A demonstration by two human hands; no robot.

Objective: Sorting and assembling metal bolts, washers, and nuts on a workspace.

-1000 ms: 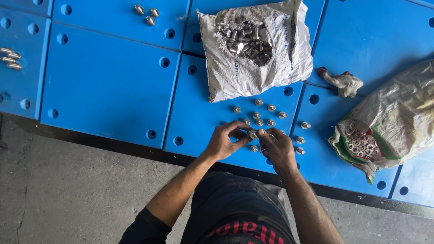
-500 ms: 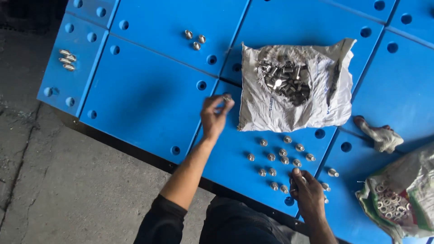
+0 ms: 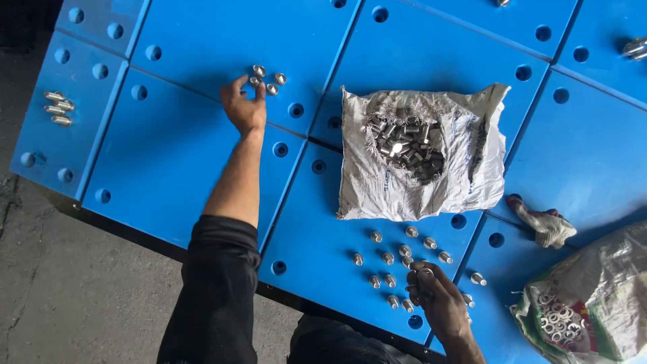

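left hand [image 3: 244,108] stretched out, fingers half open, touching a group of four short silver metal bolts [image 3: 267,79] on the blue plastic panel [image 3: 168,155]. right hand [image 3: 438,302] curled, pinching a metal washer [image 3: 425,274] amid loose bolts [image 3: 389,264]; many unsorted in open white woven sack [image 3: 411,152] beyond.

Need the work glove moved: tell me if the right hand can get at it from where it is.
Probably yes. The right hand rests among the loose bolts, and the glove lies uncovered on the blue panel further right; only a few bolts lie between, nothing covers it.

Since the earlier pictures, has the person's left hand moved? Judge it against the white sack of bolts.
Yes. The left hand has travelled from below the white sack out to its left, reaching a small cluster of bolts.
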